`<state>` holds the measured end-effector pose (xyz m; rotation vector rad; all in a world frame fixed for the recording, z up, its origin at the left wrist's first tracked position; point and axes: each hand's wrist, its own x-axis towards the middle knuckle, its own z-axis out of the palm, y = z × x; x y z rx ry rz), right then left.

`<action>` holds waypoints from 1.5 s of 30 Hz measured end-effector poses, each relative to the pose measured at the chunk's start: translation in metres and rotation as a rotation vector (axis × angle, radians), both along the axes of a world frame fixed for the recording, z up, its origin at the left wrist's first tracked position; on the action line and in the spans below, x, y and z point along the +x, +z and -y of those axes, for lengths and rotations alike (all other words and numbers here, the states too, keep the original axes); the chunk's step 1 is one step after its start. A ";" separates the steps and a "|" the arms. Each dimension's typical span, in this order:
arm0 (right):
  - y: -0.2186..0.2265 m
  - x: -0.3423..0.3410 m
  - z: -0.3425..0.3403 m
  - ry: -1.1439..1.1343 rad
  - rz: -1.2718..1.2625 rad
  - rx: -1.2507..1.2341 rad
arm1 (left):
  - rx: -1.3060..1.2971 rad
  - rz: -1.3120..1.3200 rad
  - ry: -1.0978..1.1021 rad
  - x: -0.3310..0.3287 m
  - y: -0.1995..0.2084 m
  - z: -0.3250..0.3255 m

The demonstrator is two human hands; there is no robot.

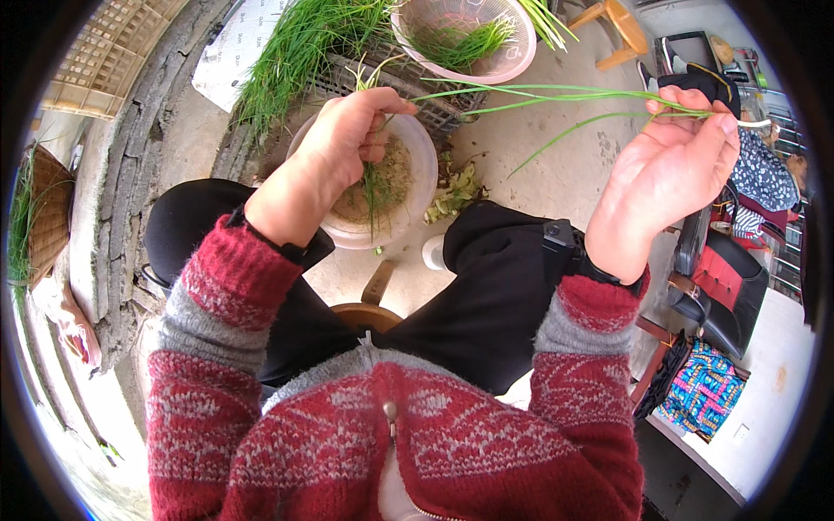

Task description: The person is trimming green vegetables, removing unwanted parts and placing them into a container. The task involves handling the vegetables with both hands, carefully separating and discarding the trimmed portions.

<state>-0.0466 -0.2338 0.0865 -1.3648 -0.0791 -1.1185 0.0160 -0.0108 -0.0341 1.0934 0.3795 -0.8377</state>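
Note:
My left hand [340, 130] is closed around a small bunch of spring onions [373, 193], with pale root ends poking out above the fist and green leaves hanging below it. Beneath that hand stands a whitish plastic basin [425, 161] with brownish trimmings inside. Off to the right, my right hand [673, 161] pinches a few thin spring onions [556, 93] near their white end. Their long green leaves stretch leftward, some tips reaching close to my left fingers; whether they touch, I cannot tell.
A pink colander [526, 52] with spring onions stands at the far side. Beside it, a heap of greens [304, 48] lies on a dark crate [347, 76]. A wooden stool [618, 33] is farther right. Discarded leaves [455, 193] lie by the basin. A black-and-red chair [730, 282] is at right.

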 end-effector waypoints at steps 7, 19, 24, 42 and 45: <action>0.004 -0.004 0.019 -0.004 0.044 0.092 | -0.009 -0.005 0.114 0.004 0.003 -0.004; -0.013 0.001 0.066 0.490 -0.062 0.778 | -0.085 0.118 -0.053 -0.013 -0.008 0.010; -0.013 0.003 0.078 0.569 -0.031 0.952 | -0.249 -0.020 -0.424 -0.014 -0.012 0.017; -0.009 0.016 0.066 0.650 -0.097 1.221 | -0.217 0.333 -0.463 -0.031 -0.004 0.027; -0.011 0.016 0.072 0.602 -0.061 1.199 | -0.425 0.105 -0.669 -0.025 -0.002 0.019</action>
